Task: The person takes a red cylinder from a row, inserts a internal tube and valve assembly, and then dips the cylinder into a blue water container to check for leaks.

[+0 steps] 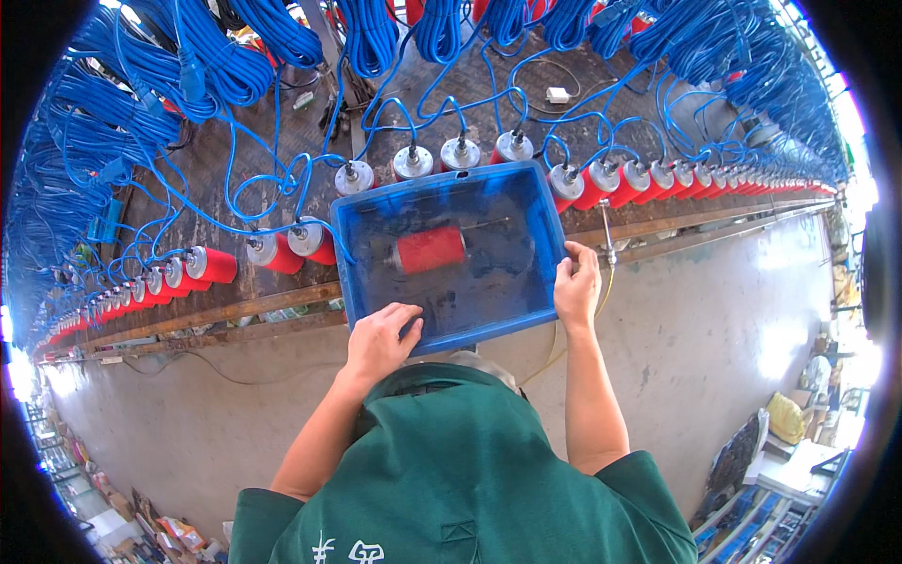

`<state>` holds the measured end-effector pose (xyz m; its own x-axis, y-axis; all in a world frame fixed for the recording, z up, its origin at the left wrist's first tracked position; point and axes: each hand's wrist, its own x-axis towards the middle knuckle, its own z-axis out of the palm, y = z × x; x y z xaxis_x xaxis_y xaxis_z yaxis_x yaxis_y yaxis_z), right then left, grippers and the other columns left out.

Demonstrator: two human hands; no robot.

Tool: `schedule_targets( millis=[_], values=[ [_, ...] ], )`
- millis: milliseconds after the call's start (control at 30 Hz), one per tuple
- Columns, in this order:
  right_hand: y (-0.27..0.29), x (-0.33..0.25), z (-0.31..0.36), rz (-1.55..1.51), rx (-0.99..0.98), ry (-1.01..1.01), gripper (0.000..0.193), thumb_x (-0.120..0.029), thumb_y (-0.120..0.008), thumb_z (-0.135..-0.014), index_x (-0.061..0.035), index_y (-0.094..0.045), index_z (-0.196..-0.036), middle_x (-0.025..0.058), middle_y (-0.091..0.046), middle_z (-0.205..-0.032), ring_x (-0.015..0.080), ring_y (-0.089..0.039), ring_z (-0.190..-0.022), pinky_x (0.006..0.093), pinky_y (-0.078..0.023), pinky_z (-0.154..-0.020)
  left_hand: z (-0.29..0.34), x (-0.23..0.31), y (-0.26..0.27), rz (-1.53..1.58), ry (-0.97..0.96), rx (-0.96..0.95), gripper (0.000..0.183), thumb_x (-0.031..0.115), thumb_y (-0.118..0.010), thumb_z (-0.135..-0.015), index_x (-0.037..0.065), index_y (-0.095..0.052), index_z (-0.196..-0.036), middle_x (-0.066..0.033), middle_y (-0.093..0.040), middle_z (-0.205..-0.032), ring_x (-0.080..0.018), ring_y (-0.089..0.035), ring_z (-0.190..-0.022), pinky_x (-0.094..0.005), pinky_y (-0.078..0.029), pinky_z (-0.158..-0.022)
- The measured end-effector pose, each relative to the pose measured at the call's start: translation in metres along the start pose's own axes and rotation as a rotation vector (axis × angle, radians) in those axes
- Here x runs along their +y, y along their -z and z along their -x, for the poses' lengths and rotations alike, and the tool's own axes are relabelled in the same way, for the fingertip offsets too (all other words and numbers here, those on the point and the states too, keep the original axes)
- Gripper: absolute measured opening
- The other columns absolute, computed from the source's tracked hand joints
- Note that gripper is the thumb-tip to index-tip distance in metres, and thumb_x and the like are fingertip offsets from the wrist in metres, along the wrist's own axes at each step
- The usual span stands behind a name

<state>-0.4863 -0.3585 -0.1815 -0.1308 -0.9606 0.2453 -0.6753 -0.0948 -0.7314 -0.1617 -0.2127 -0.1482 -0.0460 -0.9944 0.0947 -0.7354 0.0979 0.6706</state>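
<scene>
**Both hands on the blue bin, red cylinder lying crosswise inside**

Left hand (381,340) clamped over the near rim of the blue plastic bin (526,202), fingers curled down inside the wall. Right hand (576,287) gripping the right rim, thumb on the inner side. Between and just beyond both hands, on the bin's dusty floor: one red cylinder (429,249), long axis running left to right, thin metal rod sticking out toward the right hand's side, dark stub toward the left. Roughly midway between the two hands (perhaps a shade nearer the left), touched by neither.

Beyond the bin, on the dark surface (216,164): a long curved row of like red cylinders with silver caps (411,163), each trailing a blue cable (282,179). Farther still, hung coils of blue cable (371,33). Small white box (558,95) well beyond the right hand. No readable labels or signs; yellow sack (785,416) far off to the right, on the floor side.
</scene>
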Motion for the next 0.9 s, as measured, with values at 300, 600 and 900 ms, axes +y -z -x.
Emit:
schedule_targets(
  millis=[300,600,900],
  values=[
    [0.0003,-0.0011,-0.0004,-0.004,0.001,0.013,0.027,-0.001,-0.062,-0.094,-0.0013,-0.069,-0.121,0.0165,-0.069,-0.112,0.0362,-0.066,-0.11,0.0466,-0.051,-0.1,0.0002,-0.0006,-0.0011,-0.01,-0.011,0.005,0.021,0.017,-0.072,-0.098,0.003,-0.077,-0.113,-0.0131,-0.077,-0.104,-0.0301,-0.077,-0.088,-0.04,-0.061,-0.077],
    [0.0011,-0.0012,0.0002,-0.008,0.004,0.0,0.028,-0.001,-0.063,-0.094,-0.0018,-0.069,-0.121,0.016,-0.069,-0.113,0.036,-0.066,-0.109,0.0465,-0.052,-0.099,-0.0016,0.0008,-0.0006,-0.009,-0.008,-0.006,0.021,0.017,-0.071,-0.098,0.003,-0.077,-0.113,-0.0137,-0.077,-0.102,-0.0307,-0.077,-0.088,-0.0398,-0.06,-0.077],
    [0.0013,-0.0009,-0.0004,-0.007,-0.007,-0.009,0.029,-0.001,-0.063,-0.094,-0.0014,-0.069,-0.122,0.0165,-0.069,-0.115,0.0357,-0.066,-0.111,0.046,-0.052,-0.101,-0.0018,0.0006,-0.0017,-0.018,-0.009,-0.011,0.022,0.017,-0.072,-0.098,0.002,-0.077,-0.113,-0.0139,-0.077,-0.104,-0.0298,-0.077,-0.089,-0.0393,-0.061,-0.079]
  ],
)
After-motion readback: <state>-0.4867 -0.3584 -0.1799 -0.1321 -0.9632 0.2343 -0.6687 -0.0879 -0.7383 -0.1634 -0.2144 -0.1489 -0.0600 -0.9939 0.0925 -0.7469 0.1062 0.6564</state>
